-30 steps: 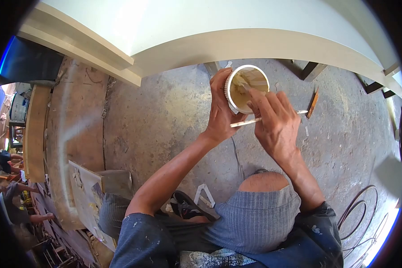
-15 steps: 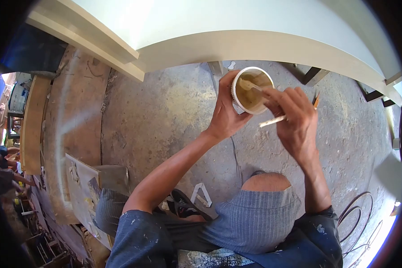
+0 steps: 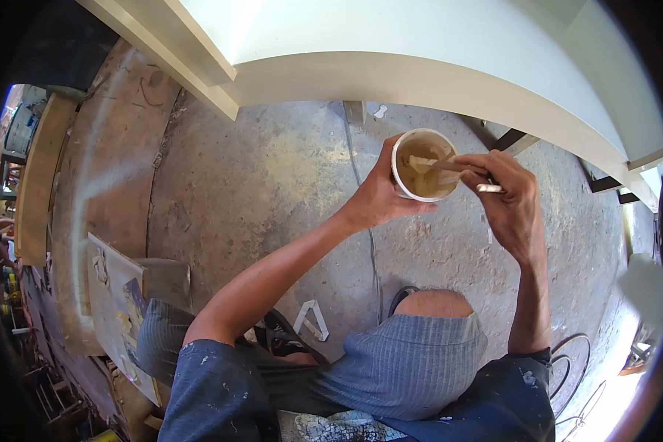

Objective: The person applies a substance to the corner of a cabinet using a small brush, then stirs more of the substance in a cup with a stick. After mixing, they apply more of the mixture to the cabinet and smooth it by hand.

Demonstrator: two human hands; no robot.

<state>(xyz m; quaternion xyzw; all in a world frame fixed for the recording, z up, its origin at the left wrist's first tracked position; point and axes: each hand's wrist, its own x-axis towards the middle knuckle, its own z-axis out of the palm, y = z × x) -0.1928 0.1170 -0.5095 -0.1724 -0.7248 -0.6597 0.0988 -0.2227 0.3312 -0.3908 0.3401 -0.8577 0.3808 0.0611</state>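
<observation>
A white cup point(image 3: 423, 195) with yellowish paste inside is tilted so that its mouth faces the camera. Wrapped round its left side and underside is my left hand point(image 3: 379, 193). My right hand point(image 3: 510, 197) pinches a thin stirring tool point(image 3: 442, 165), whose tip reaches into the paste point(image 3: 420, 166). A short pale stick point(image 3: 490, 188) also sticks out from between the fingers of that hand.
A cream-edged white panel point(image 3: 390, 77) arches over the work, with a beam at upper left. On the concrete floor point(image 3: 272, 184) lie a white angled piece point(image 3: 311, 321), a cable point(image 3: 374, 265) and coiled hose point(image 3: 573, 368). A paint-stained board point(image 3: 118, 309) leans at left.
The cup and my left hand have moved slightly right and down in view. My right hand has turned and shifted right, and the pale stick points differently. The tool remains in the cup.
</observation>
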